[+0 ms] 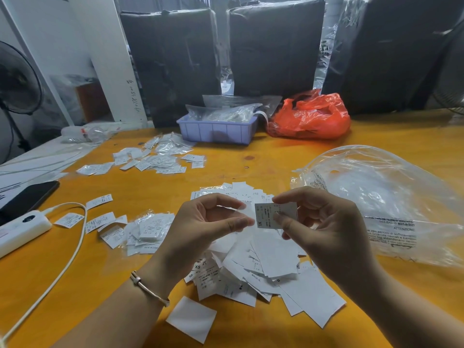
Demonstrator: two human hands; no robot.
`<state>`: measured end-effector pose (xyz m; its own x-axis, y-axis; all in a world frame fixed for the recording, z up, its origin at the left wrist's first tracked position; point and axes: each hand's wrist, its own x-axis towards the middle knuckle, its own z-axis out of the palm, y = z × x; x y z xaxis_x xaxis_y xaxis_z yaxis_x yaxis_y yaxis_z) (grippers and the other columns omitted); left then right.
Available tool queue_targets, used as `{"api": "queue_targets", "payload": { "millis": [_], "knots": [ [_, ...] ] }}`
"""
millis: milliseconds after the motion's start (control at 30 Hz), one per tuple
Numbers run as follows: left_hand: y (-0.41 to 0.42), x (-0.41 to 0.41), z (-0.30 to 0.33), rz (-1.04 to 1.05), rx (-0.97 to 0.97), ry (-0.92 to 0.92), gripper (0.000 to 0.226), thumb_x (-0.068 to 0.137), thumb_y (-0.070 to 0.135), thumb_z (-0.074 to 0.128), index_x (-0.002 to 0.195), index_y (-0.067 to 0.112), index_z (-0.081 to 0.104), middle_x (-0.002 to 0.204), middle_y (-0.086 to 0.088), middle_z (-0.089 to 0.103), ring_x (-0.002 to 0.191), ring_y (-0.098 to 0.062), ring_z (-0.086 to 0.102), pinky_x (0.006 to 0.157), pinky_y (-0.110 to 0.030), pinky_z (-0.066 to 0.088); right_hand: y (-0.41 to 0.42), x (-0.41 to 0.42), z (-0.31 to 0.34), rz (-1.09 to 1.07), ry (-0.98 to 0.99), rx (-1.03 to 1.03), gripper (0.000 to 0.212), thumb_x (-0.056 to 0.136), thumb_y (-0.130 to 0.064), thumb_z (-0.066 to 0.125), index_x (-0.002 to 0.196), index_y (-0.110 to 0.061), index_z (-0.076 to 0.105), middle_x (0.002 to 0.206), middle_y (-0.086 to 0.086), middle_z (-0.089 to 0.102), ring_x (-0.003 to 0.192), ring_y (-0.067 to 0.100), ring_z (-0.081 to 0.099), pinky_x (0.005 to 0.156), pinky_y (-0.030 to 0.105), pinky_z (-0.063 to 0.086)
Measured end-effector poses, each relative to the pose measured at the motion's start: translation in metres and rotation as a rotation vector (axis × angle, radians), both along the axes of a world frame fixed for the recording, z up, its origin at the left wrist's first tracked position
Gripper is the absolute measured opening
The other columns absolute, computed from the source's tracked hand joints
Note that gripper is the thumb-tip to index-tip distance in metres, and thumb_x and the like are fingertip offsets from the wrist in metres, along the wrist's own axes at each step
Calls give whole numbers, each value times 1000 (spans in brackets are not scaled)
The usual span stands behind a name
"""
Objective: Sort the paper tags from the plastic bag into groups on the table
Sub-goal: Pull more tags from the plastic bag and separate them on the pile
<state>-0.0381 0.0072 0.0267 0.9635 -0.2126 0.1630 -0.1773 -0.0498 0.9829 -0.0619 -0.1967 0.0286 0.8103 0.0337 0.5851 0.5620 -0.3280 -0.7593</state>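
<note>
Above a big loose heap of white paper tags (263, 267) on the orange table (263, 159), both my hands are raised. My right hand (324, 227) pinches a small tag marked XL (263, 218) between thumb and forefinger. My left hand (211, 222) touches the tag's left edge with thumb and finger, also holding a thin clear sleeve. A large clear plastic bag (391, 197) lies flat to the right. Sorted groups lie at the left: a near one (145, 229) and a far one (155, 156).
A lilac tray (216, 131) of bagged tags and a red plastic bag (311, 116) stand at the back. A black phone (30, 197), a white power bank (22, 229) and its cable (75, 237) lie at the left. One white tag (192, 318) lies near the front edge.
</note>
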Motion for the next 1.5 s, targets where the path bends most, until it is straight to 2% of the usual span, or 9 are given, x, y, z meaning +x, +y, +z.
{"api": "queue_targets", "payload": {
  "millis": [133, 400, 567, 733, 833, 967, 1100, 1300, 1500],
  "knots": [
    [0, 1, 0, -27, 9, 16, 30, 61, 32, 86, 88, 24, 77, 88, -9, 78, 81, -19, 74, 72, -21, 55, -2, 3, -2, 49, 57, -37, 24, 78, -1, 74, 89, -22, 73, 74, -4, 72, 58, 14, 66, 48, 29, 54],
    [0, 3, -4, -85, 95, 57, 25, 66, 23, 87, 89, 21, 77, 85, -8, 78, 84, -20, 75, 68, -21, 55, 0, 9, -7, 134, 181, -159, 32, 88, -2, 65, 90, -34, 69, 80, -6, 71, 65, 13, 67, 54, 26, 55],
    [-3, 4, -6, -124, 103, 70, 29, 67, 17, 87, 93, 12, 74, 89, -12, 77, 85, -26, 75, 72, -25, 57, 3, 10, -12, 194, 215, -73, 26, 85, 1, 68, 104, -17, 67, 77, 0, 71, 63, 14, 67, 55, 18, 49],
    [-2, 5, -4, -46, 59, 57, 19, 66, 22, 87, 81, 18, 75, 88, -10, 77, 80, -21, 74, 68, -20, 54, -2, 13, -10, 141, 227, 64, 17, 83, -1, 69, 95, -14, 67, 76, 4, 69, 61, 16, 68, 51, 22, 49],
    [-2, 5, -4, -63, 48, 73, 18, 66, 21, 89, 78, 21, 75, 89, -10, 78, 80, -21, 74, 68, -20, 55, -3, 13, -9, 112, 204, 65, 17, 81, 0, 71, 90, -14, 70, 76, 1, 70, 61, 15, 68, 52, 19, 48],
    [-4, 3, -6, -63, 56, 69, 22, 67, 21, 87, 86, 16, 76, 89, -11, 77, 83, -24, 74, 71, -26, 57, 3, 9, -10, 125, 187, 9, 18, 79, 0, 73, 87, -17, 73, 78, -2, 73, 65, 13, 69, 61, 28, 57],
    [-4, 4, -6, -36, 59, 77, 25, 68, 19, 86, 89, 11, 75, 90, -12, 77, 85, -27, 74, 72, -28, 58, 3, 10, -9, 99, 207, -58, 16, 82, -14, 72, 83, -30, 75, 77, -13, 73, 71, 6, 66, 57, 22, 51],
    [-4, 3, -4, -16, 23, 96, 25, 64, 24, 87, 85, 20, 75, 90, -10, 78, 82, -26, 74, 65, -22, 55, 1, 10, -10, 60, 199, -70, 11, 84, -18, 70, 90, -26, 75, 81, -16, 70, 75, 6, 63, 57, 19, 47],
    [-3, 4, -5, -9, 14, 65, 27, 64, 23, 87, 87, 14, 76, 89, -10, 77, 82, -25, 74, 69, -24, 57, 6, 7, -11, 142, 192, -125, 9, 82, -19, 72, 87, -27, 74, 85, -15, 69, 80, 8, 63, 59, 29, 51]
  ]
}}
